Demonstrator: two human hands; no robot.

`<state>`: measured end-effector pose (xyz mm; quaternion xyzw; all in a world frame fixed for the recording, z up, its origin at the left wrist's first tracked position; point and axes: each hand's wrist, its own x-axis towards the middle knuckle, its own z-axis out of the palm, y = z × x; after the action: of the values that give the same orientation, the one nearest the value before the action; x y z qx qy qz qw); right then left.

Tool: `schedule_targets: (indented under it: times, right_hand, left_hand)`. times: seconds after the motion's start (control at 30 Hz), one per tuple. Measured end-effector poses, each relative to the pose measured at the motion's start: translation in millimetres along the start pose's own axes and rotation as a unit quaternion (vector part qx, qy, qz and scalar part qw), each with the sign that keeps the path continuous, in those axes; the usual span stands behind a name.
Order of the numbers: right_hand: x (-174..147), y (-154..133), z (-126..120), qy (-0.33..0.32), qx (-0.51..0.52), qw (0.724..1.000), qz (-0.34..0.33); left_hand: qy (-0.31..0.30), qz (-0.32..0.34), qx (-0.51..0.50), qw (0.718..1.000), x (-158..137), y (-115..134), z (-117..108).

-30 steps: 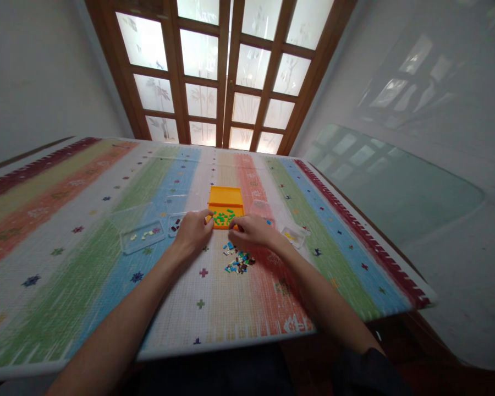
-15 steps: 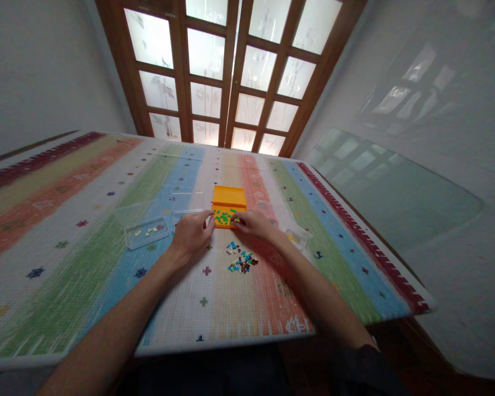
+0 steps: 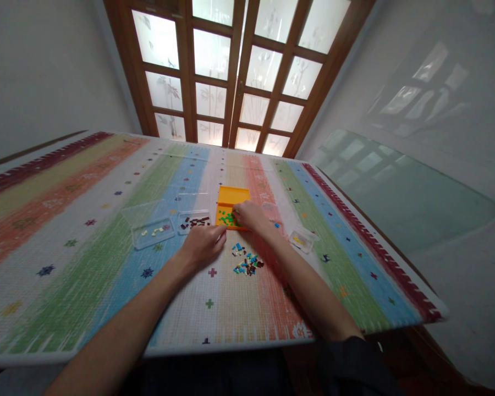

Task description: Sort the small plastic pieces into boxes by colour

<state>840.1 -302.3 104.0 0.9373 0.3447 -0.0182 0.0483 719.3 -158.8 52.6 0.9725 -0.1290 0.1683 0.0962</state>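
Note:
An orange hinged box [image 3: 234,194] lies open on the table, with several small green building bricks [image 3: 226,219] in its near half. My right hand [image 3: 251,215] reaches over the box's right side, its fingers closed together down among the green bricks; whatever is between them is hidden. At the box's front left corner is my left hand [image 3: 204,242], thumb and fingers pinched together; I cannot make out anything in them. Just this side of the box, a loose pile of mixed bricks [image 3: 248,265] in blue, brown, green and cream lies on the tablecloth.
Left of the box sit a clear plastic case with brown bricks [image 3: 194,222] and another clear case [image 3: 137,240] with a few cream bricks. A clear case with yellow bricks [image 3: 298,241] stands to the right, near a blue brick [image 3: 276,225]. A striped tablecloth [image 3: 94,264] covers the table.
My left hand has drawn back from the box's left side to its front corner, uncovering the brown bricks. My right hand has shifted slightly farther into the box. The view has turned a little left.

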Motion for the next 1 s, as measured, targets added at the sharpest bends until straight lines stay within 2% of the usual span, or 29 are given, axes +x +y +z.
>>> schedule_targets:
  times: [0.3, 0.4, 0.53, 0.7, 0.83, 0.93, 1.0]
  right_hand:
    - [-15.9, 9.3, -2.1, 0.008, 0.008, 1.0, -0.003]
    - [-31.1, 20.1, -1.4, 0.032, 0.052, 0.997, -0.056]
    - [-51.4, 37.4, 7.1, 0.039, 0.145, 0.978, -0.142]
    - [-70.1, 57.0, 24.4, -0.033, 0.223, 0.955, -0.195]
    - [-83.0, 66.9, 34.3, -0.104, 0.317, 0.916, -0.224]
    - [-91.8, 69.6, 37.9, -0.123, 0.368, 0.892, -0.231]
    - [-96.7, 70.0, 38.9, -0.124, 0.381, 0.887, -0.229]
  left_hand:
    - [-0.01, 0.035, -0.019, 0.999, -3.7, -2.1, 1.4]
    - [-0.031, 0.059, -0.041, 0.997, -4.5, -1.4, 5.6]
    - [-0.051, 0.082, -0.079, 0.992, -5.5, 0.8, 9.2]
    - [-0.044, 0.089, -0.139, 0.985, -6.5, 4.5, 7.9]
    - [-0.039, 0.097, -0.203, 0.974, -7.9, 10.6, 5.0]
    - [-0.043, 0.1, -0.252, 0.962, -9.8, 17.8, 1.5]
    - [-0.052, 0.101, -0.27, 0.956, -11.3, 23.2, -1.2]
